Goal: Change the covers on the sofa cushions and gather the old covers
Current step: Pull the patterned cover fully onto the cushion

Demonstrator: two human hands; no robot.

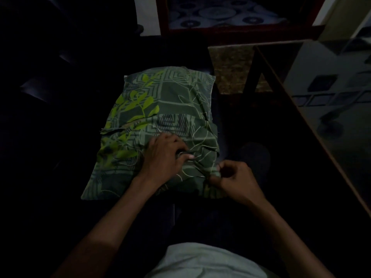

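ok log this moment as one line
stage: working the cover | cushion: lying flat, green leaf-print cover on | left hand: pinching cover fabric | right hand: pinching a fabric strip at near edge

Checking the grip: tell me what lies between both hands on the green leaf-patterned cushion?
In the head view, a taut strip of cover fabric spans left hand to right hand.

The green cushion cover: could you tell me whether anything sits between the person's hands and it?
Nothing visible does. The left hand and the right hand both already pinch folds of the green cushion cover near its close edge, with no other object between them.
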